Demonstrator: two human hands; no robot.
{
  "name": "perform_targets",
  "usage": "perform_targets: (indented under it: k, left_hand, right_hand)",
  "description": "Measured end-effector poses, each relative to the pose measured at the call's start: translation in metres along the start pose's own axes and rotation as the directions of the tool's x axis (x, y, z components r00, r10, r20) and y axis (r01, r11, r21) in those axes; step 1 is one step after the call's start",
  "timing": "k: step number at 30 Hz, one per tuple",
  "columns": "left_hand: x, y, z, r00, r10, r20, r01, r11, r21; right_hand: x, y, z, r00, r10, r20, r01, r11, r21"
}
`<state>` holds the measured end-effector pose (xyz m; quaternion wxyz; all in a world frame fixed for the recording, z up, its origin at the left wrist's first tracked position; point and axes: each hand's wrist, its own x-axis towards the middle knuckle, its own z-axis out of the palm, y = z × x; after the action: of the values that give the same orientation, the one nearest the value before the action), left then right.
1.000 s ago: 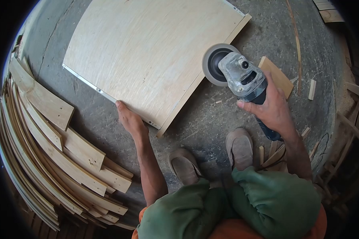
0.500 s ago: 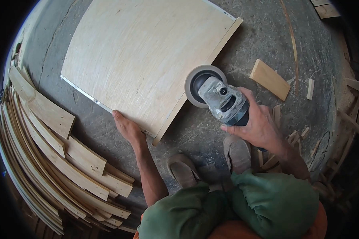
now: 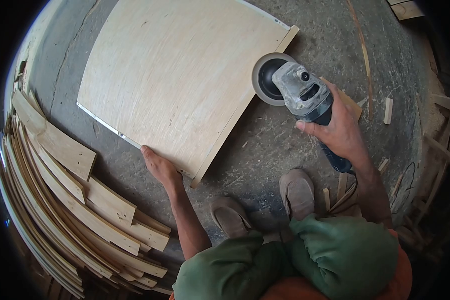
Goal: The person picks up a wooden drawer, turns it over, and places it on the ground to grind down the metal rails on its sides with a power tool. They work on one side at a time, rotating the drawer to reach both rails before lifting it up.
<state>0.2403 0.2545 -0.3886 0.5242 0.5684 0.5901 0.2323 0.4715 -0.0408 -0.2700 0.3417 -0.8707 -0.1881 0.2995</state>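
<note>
A large pale plywood panel [image 3: 170, 75] lies on the concrete floor, with a wooden strip along its right edge and a light metal-like strip along its lower left edge. Near the panel's bottom corner, my left hand [image 3: 160, 166] grips that lower left edge, thumb on top. My right hand [image 3: 339, 124] is wrapped round the body of an angle grinder [image 3: 301, 92]. The grinder's round disc [image 3: 266, 75] is at the panel's right edge, toward the upper part of the wooden strip; whether it touches the wood cannot be told.
Long curved wooden boards [image 3: 92, 220] are stacked at the left. A wood offcut [image 3: 352, 106] lies partly behind my right hand, with a small block [image 3: 388, 111] beyond it. Scrap wood lies at the right. My shoes [image 3: 297, 192] are below the grinder.
My right hand and the grinder have moved up and right along the panel's edge. The panel has shifted slightly in view, and my left hand still holds it.
</note>
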Motion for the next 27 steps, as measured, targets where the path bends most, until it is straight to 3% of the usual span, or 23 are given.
perform_targets:
  k: [5, 8, 16, 27]
  left_hand:
    - [0.001, 0.008, -0.014, 0.999, -0.029, -0.033, 0.032, 0.996, 0.082]
    - [0.001, 0.004, -0.032, 1.000, -0.005, -0.009, 0.006, 0.993, 0.121]
    - [0.008, -0.007, -0.051, 0.999, 0.010, -0.043, -0.004, 0.988, 0.152]
    - [0.008, -0.008, -0.051, 1.000, 0.015, -0.022, -0.011, 0.988, 0.153]
  right_hand:
    - [-0.017, 0.002, 0.012, 0.996, -0.093, 0.012, 0.092, 0.996, 0.020]
    - [-0.021, -0.002, 0.015, 0.991, 0.006, 0.137, -0.010, 1.000, 0.028]
    - [-0.010, 0.010, -0.007, 1.000, 0.028, 0.003, -0.028, 0.999, 0.017]
    - [-0.036, 0.006, 0.021, 0.987, 0.031, 0.155, -0.036, 0.999, 0.025]
